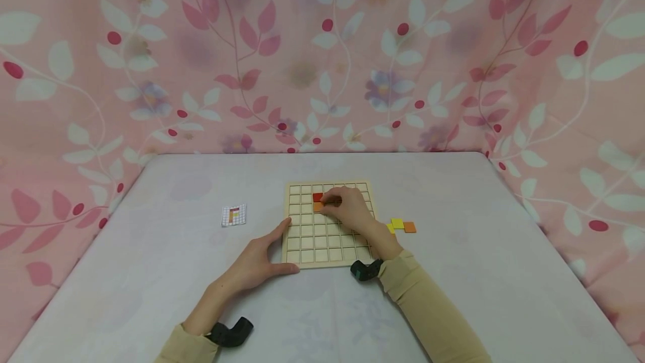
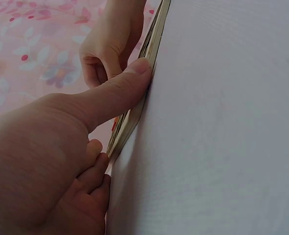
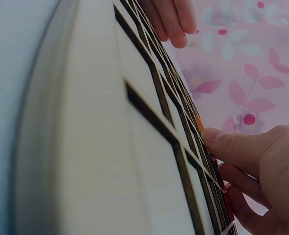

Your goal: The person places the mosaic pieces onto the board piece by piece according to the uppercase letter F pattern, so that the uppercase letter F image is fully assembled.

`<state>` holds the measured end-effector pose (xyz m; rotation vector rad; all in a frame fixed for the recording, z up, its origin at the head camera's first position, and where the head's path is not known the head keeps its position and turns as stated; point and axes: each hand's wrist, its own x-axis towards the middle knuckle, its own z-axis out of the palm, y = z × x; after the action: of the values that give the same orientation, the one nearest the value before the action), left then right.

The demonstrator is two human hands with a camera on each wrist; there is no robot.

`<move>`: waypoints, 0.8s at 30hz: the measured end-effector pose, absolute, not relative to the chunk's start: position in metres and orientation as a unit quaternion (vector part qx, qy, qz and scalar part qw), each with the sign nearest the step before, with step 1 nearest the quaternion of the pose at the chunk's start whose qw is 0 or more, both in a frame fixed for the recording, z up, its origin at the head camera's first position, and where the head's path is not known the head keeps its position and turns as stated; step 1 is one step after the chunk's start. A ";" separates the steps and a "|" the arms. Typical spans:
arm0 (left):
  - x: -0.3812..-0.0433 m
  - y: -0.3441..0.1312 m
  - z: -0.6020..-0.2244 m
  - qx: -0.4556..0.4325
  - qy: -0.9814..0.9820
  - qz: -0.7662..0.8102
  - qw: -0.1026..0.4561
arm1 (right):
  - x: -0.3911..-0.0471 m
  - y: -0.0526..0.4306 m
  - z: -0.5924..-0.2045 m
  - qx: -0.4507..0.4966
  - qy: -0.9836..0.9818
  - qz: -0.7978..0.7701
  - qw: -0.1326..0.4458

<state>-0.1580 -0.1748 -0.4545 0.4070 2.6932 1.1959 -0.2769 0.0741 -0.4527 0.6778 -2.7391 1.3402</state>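
Observation:
A square wooden grid board lies on the table. On it, a red tile sits in an upper cell, with an orange tile directly below. My right hand reaches over the board and pinches the orange tile at its right side with thumb and index finger. Red also shows under those fingers in the right wrist view, partly hidden. My left hand rests against the board's lower left corner, the straight thumb along the near edge and the fingers at the left edge.
Yellow tiles and a loose orange tile lie right of the board, partly behind my right wrist. Left of the board is a small pattern card with a coloured grid. A pink floral curtain hangs behind the table.

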 end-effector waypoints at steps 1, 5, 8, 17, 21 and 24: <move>-0.158 -0.175 -0.454 0.136 0.902 0.401 0.084 | -0.277 0.074 -0.452 0.217 -0.876 0.431 0.009; -0.158 -0.175 -0.455 0.137 0.901 0.403 0.082 | -0.275 0.075 -0.451 0.215 -0.874 0.437 0.006; -0.158 -0.175 -0.455 0.138 0.902 0.402 0.081 | -0.276 0.075 -0.451 0.213 -0.873 0.438 0.005; -0.158 -0.176 -0.456 0.138 0.902 0.401 0.082 | -0.277 0.075 -0.452 0.221 -0.870 0.440 0.006; -0.158 -0.176 -0.456 0.138 0.902 0.400 0.082 | -0.277 0.075 -0.453 0.220 -0.870 0.442 0.003; -0.158 -0.176 -0.457 0.139 0.902 0.401 0.082 | -0.277 0.075 -0.454 0.218 -0.870 0.443 0.001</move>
<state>-0.1584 -0.1760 -0.4569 0.4155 2.6949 1.1969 -0.2765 0.0746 -0.4535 0.6841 -2.7314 1.3903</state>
